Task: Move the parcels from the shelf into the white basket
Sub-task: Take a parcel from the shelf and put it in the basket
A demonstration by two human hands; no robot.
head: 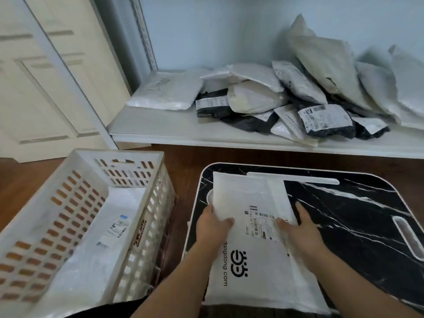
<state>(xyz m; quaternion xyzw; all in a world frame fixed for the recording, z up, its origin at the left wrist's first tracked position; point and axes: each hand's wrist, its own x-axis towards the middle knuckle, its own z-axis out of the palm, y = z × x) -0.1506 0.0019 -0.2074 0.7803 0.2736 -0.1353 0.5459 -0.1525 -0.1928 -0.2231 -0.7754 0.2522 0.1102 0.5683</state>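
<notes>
Left hand (212,227): grips the left edge of the white parcel (250,244); the thumb lies on top, the other fingers are hidden beneath the bag.
Right hand (298,228): holds the parcel's right side, thumb pressed on the shipping label (260,222), forefinger stretched along the edge; the remaining fingers are tucked out of sight, probably under the bag.
White parcel: lies between the two hands on the black marbled table (358,203), its far end beyond the fingertips, its near corner cut off at the bottom of the frame.
Shipping label: sits between the two thumbs; its print is too small to read.
White basket (75,203): stands on the floor left of the left hand, its near end cut off by the frame; one parcel in the basket (107,239) lies inside, its label blurred.
Shelf (160,129): runs well beyond the fingertips, carrying a heap of parcels (286,97), white and black, overlapping so their number cannot be told; the rightmost are cut off.
</notes>
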